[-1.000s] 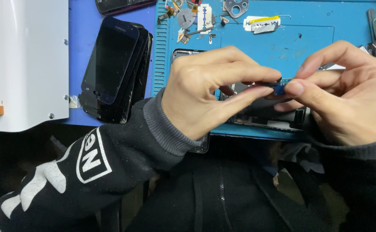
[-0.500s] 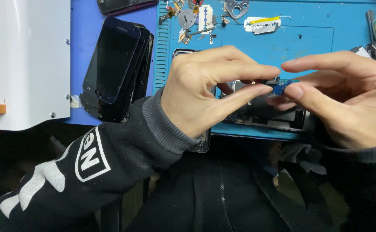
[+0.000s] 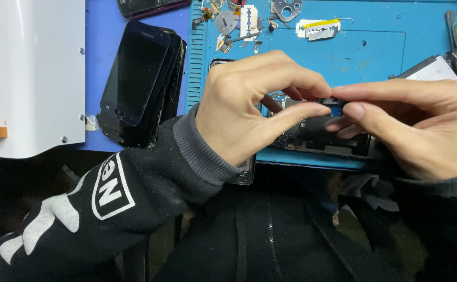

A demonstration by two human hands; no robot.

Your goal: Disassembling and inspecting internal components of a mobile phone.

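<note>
My left hand and right hand meet above the opened phone lying on the blue mat. Both pinch the small blue part, thumb and forefinger of each clamped on it from opposite sides. Versus half a second ago: the grip is unchanged and the part sits at the same spot; my right fingers remain extended rather than curled as a second ago. The stack of dark phones to the left is unmoved. The razor blade stays at the mat's top.
</note>
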